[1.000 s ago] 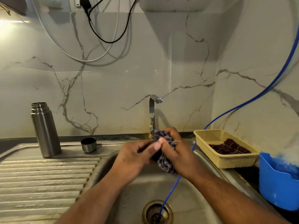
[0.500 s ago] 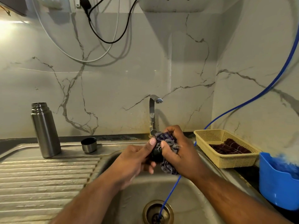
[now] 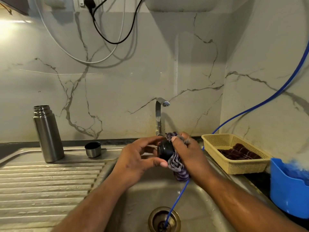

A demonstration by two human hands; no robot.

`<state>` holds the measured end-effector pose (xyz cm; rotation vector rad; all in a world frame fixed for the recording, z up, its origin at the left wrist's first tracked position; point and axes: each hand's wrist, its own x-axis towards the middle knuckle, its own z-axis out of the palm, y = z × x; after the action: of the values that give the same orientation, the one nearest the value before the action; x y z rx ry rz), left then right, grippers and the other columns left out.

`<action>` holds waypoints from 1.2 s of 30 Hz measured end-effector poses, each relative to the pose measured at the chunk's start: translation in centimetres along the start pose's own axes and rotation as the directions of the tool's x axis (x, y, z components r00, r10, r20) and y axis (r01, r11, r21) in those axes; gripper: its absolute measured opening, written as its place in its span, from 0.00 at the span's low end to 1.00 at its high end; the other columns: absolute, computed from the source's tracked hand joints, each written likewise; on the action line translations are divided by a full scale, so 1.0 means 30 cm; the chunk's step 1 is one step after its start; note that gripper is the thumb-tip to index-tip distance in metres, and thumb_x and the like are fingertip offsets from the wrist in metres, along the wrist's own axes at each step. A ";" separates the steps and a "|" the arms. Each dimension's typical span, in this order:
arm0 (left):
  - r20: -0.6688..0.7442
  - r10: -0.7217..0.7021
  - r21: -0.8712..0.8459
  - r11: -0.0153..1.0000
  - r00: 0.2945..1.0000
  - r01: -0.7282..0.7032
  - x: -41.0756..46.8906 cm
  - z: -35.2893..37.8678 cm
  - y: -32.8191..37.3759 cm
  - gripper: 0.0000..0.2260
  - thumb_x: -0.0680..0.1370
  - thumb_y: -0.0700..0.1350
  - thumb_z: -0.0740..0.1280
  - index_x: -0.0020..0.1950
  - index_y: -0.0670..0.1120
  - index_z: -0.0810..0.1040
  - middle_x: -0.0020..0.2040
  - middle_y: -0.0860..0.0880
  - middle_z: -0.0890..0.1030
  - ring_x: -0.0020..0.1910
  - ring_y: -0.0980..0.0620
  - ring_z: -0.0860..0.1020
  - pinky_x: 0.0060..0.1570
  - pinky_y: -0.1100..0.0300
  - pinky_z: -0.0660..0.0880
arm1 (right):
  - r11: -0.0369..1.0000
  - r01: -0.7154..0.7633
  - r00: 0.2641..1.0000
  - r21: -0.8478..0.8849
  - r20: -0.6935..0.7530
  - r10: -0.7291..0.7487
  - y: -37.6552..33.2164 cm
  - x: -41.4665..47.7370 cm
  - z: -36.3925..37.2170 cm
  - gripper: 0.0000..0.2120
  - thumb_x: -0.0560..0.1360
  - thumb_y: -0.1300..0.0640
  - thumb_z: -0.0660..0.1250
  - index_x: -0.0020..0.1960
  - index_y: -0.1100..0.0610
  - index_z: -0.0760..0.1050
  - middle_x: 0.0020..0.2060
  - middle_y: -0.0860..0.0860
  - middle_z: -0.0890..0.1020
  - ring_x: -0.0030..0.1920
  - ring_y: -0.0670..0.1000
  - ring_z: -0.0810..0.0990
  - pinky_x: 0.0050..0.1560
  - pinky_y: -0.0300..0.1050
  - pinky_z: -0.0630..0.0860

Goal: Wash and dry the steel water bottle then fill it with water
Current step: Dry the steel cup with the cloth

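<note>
- Back wall (image 3: 117, 84) and the side wall (image 3: 267, 52) on my right are both pale marble-look slabs with dark veins, meeting in a corner.
- Warm glare (image 3: 6, 25) up in the top left.
- A black cable (image 3: 108, 40) and white cables (image 3: 70, 53) loop down the back wall.
- Steel sink (image 3: 150, 195), with a ribbed drainboard (image 3: 41, 190) to my left and the tap (image 3: 158, 118) at the back.

We log a home kitchen: steel sink (image 3: 200, 198) with ribbed drainboard (image 3: 50, 181), tap (image 3: 158, 118) against a marble-look wall (image 3: 117, 81), and a yellow basket (image 3: 234, 166) just beside the basin.
</note>
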<state>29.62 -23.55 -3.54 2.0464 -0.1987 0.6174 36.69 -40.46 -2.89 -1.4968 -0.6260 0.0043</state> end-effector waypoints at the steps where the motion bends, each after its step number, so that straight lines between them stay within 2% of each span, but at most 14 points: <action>1: 0.041 -0.065 -0.068 0.995 0.997 0.067 -0.004 0.004 -0.003 0.31 0.63 0.64 0.78 0.62 0.52 0.81 0.52 0.53 0.86 0.50 0.57 0.84 0.48 0.64 0.80 | 0.994 0.094 0.995 -0.064 -0.013 -0.095 -0.013 -0.003 -0.007 0.06 0.83 0.54 0.63 0.52 0.53 0.78 0.41 0.50 0.85 0.42 0.46 0.86 0.39 0.38 0.79; 4: 0.217 -0.148 -0.341 0.915 0.965 0.217 -0.022 0.019 0.001 0.37 0.69 0.73 0.67 0.54 0.39 0.82 0.44 0.42 0.84 0.40 0.47 0.82 0.39 0.58 0.80 | 0.897 0.333 0.941 -0.291 0.045 -0.334 -0.024 -0.019 -0.037 0.04 0.80 0.57 0.68 0.54 0.52 0.74 0.39 0.46 0.84 0.39 0.42 0.84 0.38 0.32 0.76; 9: 0.277 -0.228 -0.530 0.774 0.933 0.346 -0.018 0.036 0.049 0.22 0.78 0.54 0.66 0.55 0.35 0.83 0.42 0.43 0.83 0.38 0.51 0.79 0.36 0.61 0.79 | 0.712 0.533 0.837 -0.457 0.166 -0.521 -0.013 -0.025 -0.065 0.12 0.77 0.55 0.70 0.56 0.47 0.70 0.39 0.41 0.80 0.40 0.39 0.82 0.39 0.27 0.73; 12: 0.196 -0.120 -0.460 0.865 0.973 0.199 -0.014 0.038 0.031 0.19 0.77 0.52 0.69 0.60 0.39 0.83 0.53 0.43 0.86 0.52 0.49 0.84 0.51 0.56 0.82 | 0.851 0.359 0.928 -0.383 0.050 -0.369 0.008 -0.010 -0.041 0.06 0.80 0.53 0.66 0.56 0.49 0.72 0.40 0.46 0.83 0.42 0.41 0.83 0.40 0.31 0.75; 14: 0.059 0.017 -0.139 0.990 0.998 -0.008 -0.007 0.033 0.016 0.18 0.76 0.52 0.72 0.65 0.49 0.82 0.59 0.51 0.84 0.59 0.56 0.81 0.59 0.58 0.79 | 0.979 0.072 0.995 -0.189 -0.055 -0.083 0.027 -0.001 -0.013 0.07 0.82 0.49 0.63 0.55 0.52 0.76 0.42 0.50 0.85 0.44 0.45 0.84 0.43 0.40 0.77; 16: 0.018 0.131 0.134 0.982 0.991 -0.132 -0.001 0.021 0.021 0.21 0.75 0.48 0.75 0.67 0.55 0.80 0.62 0.59 0.79 0.61 0.64 0.76 0.59 0.70 0.75 | 0.944 -0.311 0.950 0.114 0.073 0.304 0.042 0.003 0.000 0.17 0.82 0.45 0.61 0.53 0.58 0.79 0.40 0.55 0.84 0.40 0.53 0.82 0.39 0.44 0.76; 18: 0.067 0.177 0.191 0.964 0.982 -0.187 0.003 0.016 0.018 0.23 0.75 0.43 0.76 0.68 0.57 0.79 0.62 0.64 0.75 0.64 0.66 0.74 0.60 0.74 0.72 | 0.824 -0.489 0.869 0.287 0.233 0.435 0.042 -0.002 -0.001 0.21 0.81 0.43 0.60 0.54 0.61 0.78 0.35 0.58 0.82 0.34 0.55 0.79 0.31 0.43 0.75; 21: 0.055 0.110 0.053 0.992 0.992 -0.113 0.004 0.012 0.004 0.24 0.74 0.44 0.76 0.68 0.60 0.79 0.62 0.65 0.77 0.64 0.66 0.74 0.62 0.69 0.74 | 0.877 -0.380 0.924 0.295 0.168 0.344 0.057 0.010 -0.001 0.21 0.81 0.45 0.60 0.55 0.62 0.80 0.38 0.58 0.83 0.36 0.56 0.81 0.34 0.46 0.78; 24: 0.064 0.004 -0.042 0.999 0.998 -0.002 0.005 0.009 0.009 0.24 0.73 0.60 0.75 0.67 0.58 0.79 0.60 0.58 0.83 0.61 0.62 0.79 0.61 0.57 0.79 | 0.990 -0.132 0.991 0.045 -0.026 0.133 0.060 0.006 0.014 0.16 0.83 0.48 0.59 0.54 0.58 0.79 0.44 0.58 0.86 0.47 0.56 0.86 0.50 0.55 0.81; 26: 0.094 0.019 -0.079 0.997 0.995 -0.012 0.004 0.012 0.019 0.20 0.74 0.58 0.72 0.65 0.55 0.81 0.57 0.56 0.85 0.58 0.59 0.81 0.60 0.56 0.79 | 0.998 -0.029 0.996 -0.051 -0.091 0.024 0.070 -0.006 0.026 0.14 0.84 0.49 0.59 0.53 0.58 0.78 0.43 0.58 0.85 0.46 0.56 0.86 0.47 0.52 0.81; 29: 0.109 0.133 0.128 0.981 0.985 -0.146 0.005 -0.003 0.024 0.21 0.73 0.58 0.73 0.67 0.60 0.80 0.57 0.63 0.79 0.59 0.64 0.77 0.58 0.67 0.75 | 0.944 -0.251 0.968 0.213 0.039 0.248 0.066 -0.021 0.033 0.21 0.81 0.43 0.60 0.52 0.61 0.79 0.39 0.60 0.84 0.38 0.57 0.83 0.38 0.48 0.78; 32: 0.189 0.231 0.305 0.910 0.955 -0.280 0.017 -0.022 0.005 0.19 0.76 0.54 0.72 0.68 0.62 0.79 0.58 0.68 0.74 0.62 0.65 0.73 0.59 0.72 0.71 | 0.673 -0.652 0.753 0.349 0.397 0.525 0.051 -0.032 0.012 0.25 0.79 0.38 0.61 0.46 0.59 0.81 0.34 0.56 0.78 0.31 0.53 0.76 0.26 0.40 0.71; 34: 0.190 0.207 0.276 0.927 0.960 -0.254 0.014 -0.016 -0.010 0.18 0.77 0.51 0.72 0.67 0.62 0.79 0.60 0.68 0.75 0.63 0.66 0.73 0.60 0.72 0.72 | 0.674 -0.677 0.725 0.294 0.424 0.543 0.059 -0.026 0.004 0.25 0.79 0.36 0.60 0.49 0.59 0.80 0.34 0.54 0.77 0.31 0.52 0.75 0.24 0.39 0.70; 36: 0.110 0.150 0.177 0.970 0.982 -0.168 0.006 0.005 -0.018 0.18 0.78 0.48 0.72 0.67 0.60 0.79 0.61 0.66 0.79 0.63 0.67 0.75 0.59 0.73 0.72 | 0.778 -0.583 0.800 0.234 0.335 0.498 0.078 -0.005 -0.006 0.24 0.80 0.38 0.60 0.53 0.59 0.80 0.34 0.55 0.80 0.32 0.53 0.78 0.29 0.42 0.73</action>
<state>30.02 -23.36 -3.92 2.2577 -0.3779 0.6570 37.50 -40.42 -5.10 -1.3096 -0.3442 0.7369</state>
